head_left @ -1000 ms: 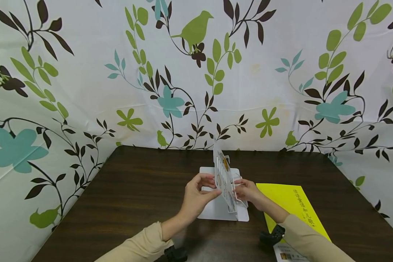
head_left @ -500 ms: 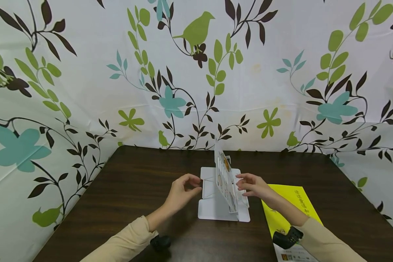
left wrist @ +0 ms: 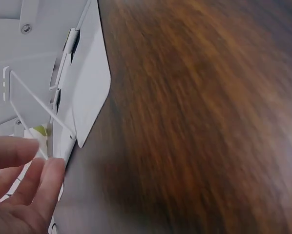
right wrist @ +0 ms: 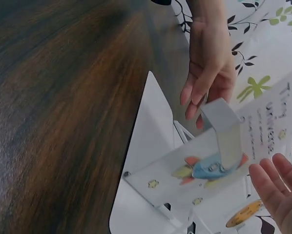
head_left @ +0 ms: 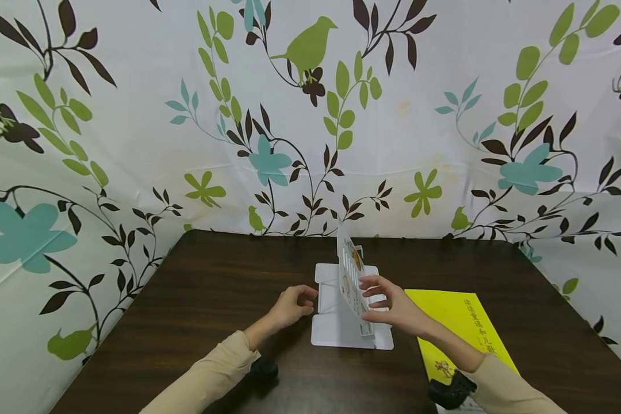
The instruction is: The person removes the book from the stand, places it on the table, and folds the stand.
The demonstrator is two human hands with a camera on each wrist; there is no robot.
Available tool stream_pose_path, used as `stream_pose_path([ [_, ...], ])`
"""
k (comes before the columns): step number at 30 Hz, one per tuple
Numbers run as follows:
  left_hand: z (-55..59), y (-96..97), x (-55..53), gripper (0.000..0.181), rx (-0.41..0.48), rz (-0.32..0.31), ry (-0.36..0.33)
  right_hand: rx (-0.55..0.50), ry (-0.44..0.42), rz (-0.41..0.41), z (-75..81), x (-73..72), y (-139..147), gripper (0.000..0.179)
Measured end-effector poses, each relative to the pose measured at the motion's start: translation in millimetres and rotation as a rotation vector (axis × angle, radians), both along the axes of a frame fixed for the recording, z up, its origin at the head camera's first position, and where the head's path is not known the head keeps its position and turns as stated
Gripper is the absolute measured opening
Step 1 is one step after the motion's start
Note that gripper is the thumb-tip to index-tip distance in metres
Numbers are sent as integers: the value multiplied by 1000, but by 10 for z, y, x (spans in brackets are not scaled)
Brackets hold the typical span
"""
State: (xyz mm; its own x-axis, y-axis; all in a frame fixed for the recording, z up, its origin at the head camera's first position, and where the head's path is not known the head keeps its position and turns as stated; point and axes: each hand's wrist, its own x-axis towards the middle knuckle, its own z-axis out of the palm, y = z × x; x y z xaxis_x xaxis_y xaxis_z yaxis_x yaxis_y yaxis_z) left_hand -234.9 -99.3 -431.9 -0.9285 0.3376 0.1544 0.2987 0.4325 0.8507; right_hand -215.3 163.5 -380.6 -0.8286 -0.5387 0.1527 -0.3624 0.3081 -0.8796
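Note:
A white folding book stand (head_left: pixel 337 334) stands on the table, its printed panel (right wrist: pixel 185 170) raised above a flat base. The panel carries cartoon pictures and the words "Tiny universe". At the base's left edge my left hand (head_left: pixel 290 307) has its fingers loosely bent, holding nothing. In the left wrist view its fingertips overlap the lower end of the stand's thin wire support (left wrist: pixel 41 103). My right hand (head_left: pixel 393 307) is beside the panel's right face, fingers spread and slightly bent. A white bent ledge (right wrist: pixel 229 141) sticks out from the panel near both hands in the right wrist view.
A yellow book (head_left: pixel 463 322) lies under my right forearm, to the right of the stand. The dark wooden table (head_left: pixel 212 287) ends at a patterned cloth (head_left: pixel 393 144) hung behind and at the sides.
My left hand has drawn back from the panel to the base's left edge. My right hand has come from the wire behind the panel to nearer its front. The stand stays put.

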Motion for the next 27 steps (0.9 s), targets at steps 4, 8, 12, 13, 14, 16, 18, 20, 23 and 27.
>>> stream_pose_path([
  [4, -26, 38, -15, 29, -9, -36, -55, -6, 85, 7, -35, 3, -81, 62],
  [8, -45, 66, -31, 26, 23, -38, -83, 0, 148, -21, -58, -11, -145, 65],
  [12, -65, 91, -29, 21, 29, -26, -88, 6, 153, -24, -70, -35, -173, 68],
  [13, -69, 98, -27, 20, 22, -22, -81, 8, 160, -18, -75, -41, -175, 68],
  [14, -77, 106, -26, 19, 13, -18, -75, 5, 168, -12, -82, -48, -175, 69],
  [16, -87, 121, -28, 18, -1, -15, -57, -2, 183, -1, -91, -58, -171, 69],
  [18, -95, 135, -35, 16, -10, -14, -37, -5, 197, 6, -103, -66, -162, 69],
  [20, -101, 144, -47, 14, -20, -17, -27, -9, 203, 9, -113, -74, -153, 69],
  [23, -96, 157, -64, 10, -35, -31, -14, -10, 210, 11, -132, -90, -142, 69],
  [27, -89, 158, -80, 7, -42, -45, -15, -17, 208, 9, -126, -78, -149, 70],
])
